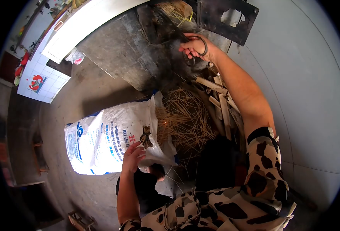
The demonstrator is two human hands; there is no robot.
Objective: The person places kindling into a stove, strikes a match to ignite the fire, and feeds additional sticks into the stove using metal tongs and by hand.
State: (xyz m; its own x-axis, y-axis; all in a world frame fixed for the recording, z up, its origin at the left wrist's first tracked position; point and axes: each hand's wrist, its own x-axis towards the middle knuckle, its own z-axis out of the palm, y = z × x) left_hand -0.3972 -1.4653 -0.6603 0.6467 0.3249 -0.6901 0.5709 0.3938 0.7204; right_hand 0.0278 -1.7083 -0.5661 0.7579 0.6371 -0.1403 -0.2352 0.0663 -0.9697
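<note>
My right hand (pixel 195 48), at the upper right, has its fingers wrapped round the looped metal handles of a pair of tongs or scissors (pixel 204 45); their far part is lost against the dark stove front. Below and to the left, my left hand (pixel 133 156) is held over the edge of a white woven sack (pixel 104 138) with blue and red print, its fingers apart and nothing in them. The sack lies on its side, its mouth toward a heap of dry straw (pixel 183 115). A small dark clump (pixel 146 137) shows on the sack just above my left hand.
Split firewood (pixel 224 106) is stacked under my right forearm. A concrete stove (pixel 120 46) with an open metal door (pixel 228 19) fills the top, straw at its opening. A tiled counter (pixel 48 81) stands upper left, a small wooden stool (pixel 79 221) lower left, a grey wall (pixel 293 96) right.
</note>
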